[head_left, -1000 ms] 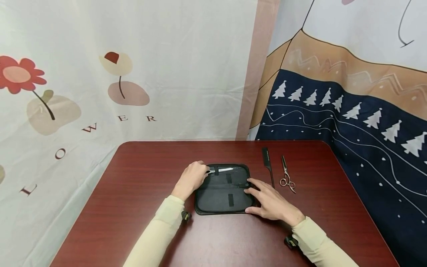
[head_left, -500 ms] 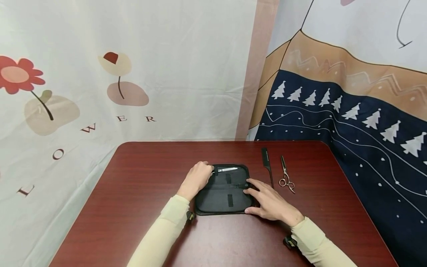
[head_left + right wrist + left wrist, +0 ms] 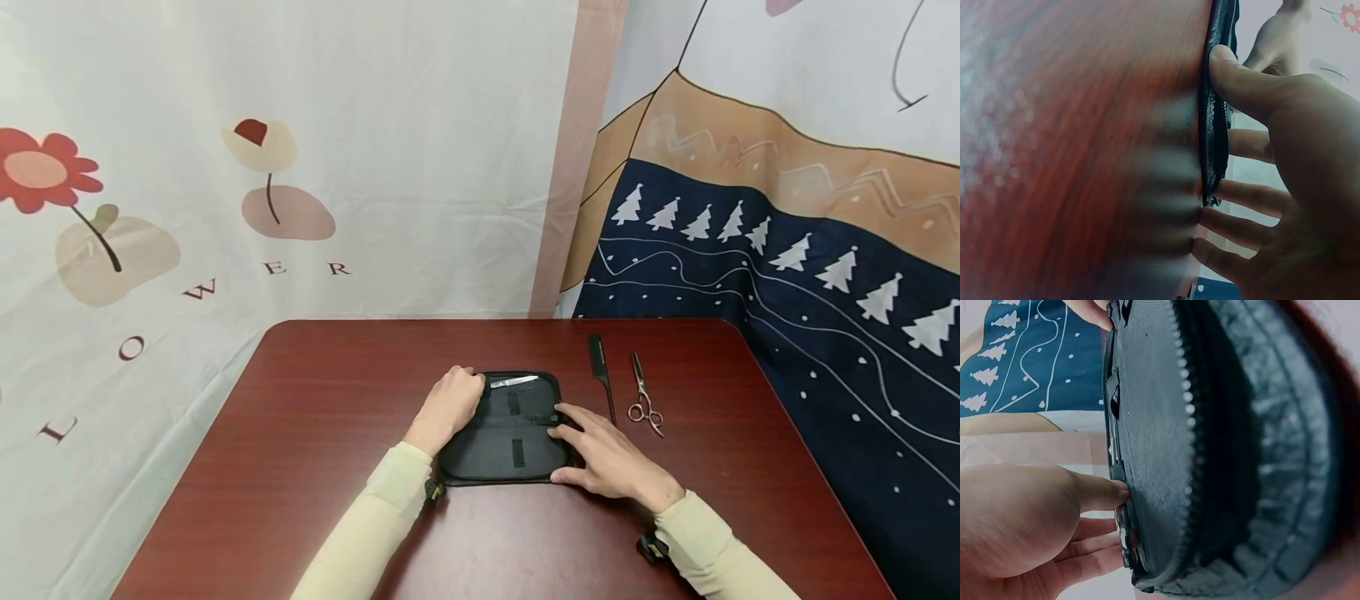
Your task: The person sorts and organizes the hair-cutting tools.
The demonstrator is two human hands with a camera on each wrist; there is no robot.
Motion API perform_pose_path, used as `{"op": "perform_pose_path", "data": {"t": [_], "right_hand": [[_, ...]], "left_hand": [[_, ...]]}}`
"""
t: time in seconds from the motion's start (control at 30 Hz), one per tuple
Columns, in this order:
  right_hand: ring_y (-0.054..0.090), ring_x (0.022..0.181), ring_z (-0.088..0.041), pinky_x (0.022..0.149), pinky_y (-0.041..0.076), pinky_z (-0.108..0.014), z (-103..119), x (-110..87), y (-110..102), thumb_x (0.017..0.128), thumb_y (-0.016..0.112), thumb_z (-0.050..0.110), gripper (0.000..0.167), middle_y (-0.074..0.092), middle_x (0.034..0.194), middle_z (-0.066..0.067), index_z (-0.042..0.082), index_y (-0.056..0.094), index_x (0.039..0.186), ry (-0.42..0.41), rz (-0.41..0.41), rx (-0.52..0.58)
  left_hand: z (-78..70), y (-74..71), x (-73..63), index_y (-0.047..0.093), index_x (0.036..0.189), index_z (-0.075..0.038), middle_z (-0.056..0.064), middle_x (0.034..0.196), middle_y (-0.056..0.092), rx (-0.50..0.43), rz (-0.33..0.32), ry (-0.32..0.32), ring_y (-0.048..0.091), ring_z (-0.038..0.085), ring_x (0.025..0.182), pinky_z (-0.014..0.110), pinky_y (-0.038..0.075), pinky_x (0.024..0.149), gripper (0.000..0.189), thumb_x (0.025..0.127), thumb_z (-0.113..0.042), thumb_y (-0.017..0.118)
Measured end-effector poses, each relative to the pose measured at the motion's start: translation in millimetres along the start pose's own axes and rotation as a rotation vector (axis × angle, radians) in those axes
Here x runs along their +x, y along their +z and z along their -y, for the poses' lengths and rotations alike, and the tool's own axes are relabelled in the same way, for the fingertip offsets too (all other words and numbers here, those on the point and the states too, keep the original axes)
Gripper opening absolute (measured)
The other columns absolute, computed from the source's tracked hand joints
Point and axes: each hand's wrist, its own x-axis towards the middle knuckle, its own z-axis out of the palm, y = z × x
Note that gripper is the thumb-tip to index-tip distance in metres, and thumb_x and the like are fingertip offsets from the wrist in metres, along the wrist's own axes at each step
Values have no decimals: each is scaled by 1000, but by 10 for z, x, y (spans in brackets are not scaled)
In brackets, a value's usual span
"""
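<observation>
On the reddish-brown tabletop (image 3: pixel 510 542), an unzipped black case (image 3: pixel 480 457) lies with a slim silver tool (image 3: pixel 516 381) along its far edge. The left hand (image 3: pixel 447 404) pinches the tool's near-hidden end between closed fingers, seemingly to line it up with a loop (image 3: pixel 1117 470); the right hand (image 3: pixel 613 458), fingers spread, touches the case's right rim, probably to steady it.
</observation>
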Motion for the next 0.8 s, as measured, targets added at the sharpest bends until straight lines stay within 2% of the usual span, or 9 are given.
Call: {"op": "perform_pose_path", "data": {"t": [0.03,0.07,0.27,0.33,0.43,0.5,0.53,0.73,0.8], "right_hand": [[54,157,-48,123,49,-73,1,0,-3,99,88,41,55,51,171,-27,8,76,142,0,-2,2],[54,157,-48,123,49,-73,0,1,-4,99,88,41,55,51,171,-27,8,76,142,0,-4,3],[54,156,-49,122,50,-74,3,4,-4,99,88,40,55,52,170,-28,8,76,142,-9,-9,4],[54,156,-49,122,50,-73,2,2,-3,99,88,40,55,52,170,-28,8,76,142,-6,-8,0],[54,157,-47,124,49,-72,-5,-2,2,99,88,41,55,51,171,-27,9,76,142,1,-6,-1],[54,157,-47,123,50,-72,-8,-4,5,99,88,41,55,51,171,-27,9,76,143,-1,-5,-6],[54,157,-47,123,50,-72,-8,-5,5,99,88,41,56,51,171,-27,9,76,143,-1,-6,-6],[54,157,-47,123,50,-71,-6,-4,8,99,88,41,56,51,171,-27,9,75,143,3,-5,-3],[54,157,-47,123,50,-71,-5,-9,9,99,88,41,56,51,171,-26,9,75,143,6,-3,-3]], "left_hand": [[-24,-21,-1,81,95,-13,11,86,72,3,4,0,71,32,79,42,66,69,13,103,-6,74],[-89,-166,-12,82,101,-11,13,91,74,-1,21,-10,71,34,84,43,66,73,11,104,-5,73],[-332,-647,-57,80,118,-6,18,105,77,-18,95,-43,67,36,90,49,64,72,16,105,-1,73],[-273,-481,-61,80,115,-9,17,103,77,-16,72,-35,64,35,85,47,61,67,15,104,-1,74],[-178,-302,-57,81,120,-11,17,111,80,-44,103,-47,65,36,90,42,65,77,14,107,-9,75],[-88,-131,-73,81,122,-16,13,117,82,-39,95,-43,66,34,92,39,65,78,15,109,-16,75],[-70,-114,-75,81,125,-17,12,121,82,-50,106,-51,66,33,94,38,66,81,17,109,-19,75],[-46,-175,-99,76,141,-15,17,144,76,-95,110,-63,73,40,113,44,68,94,32,110,-23,75],[-113,-384,-125,72,146,-9,22,150,71,-166,112,-85,71,45,124,51,67,101,39,110,-22,75]]}}
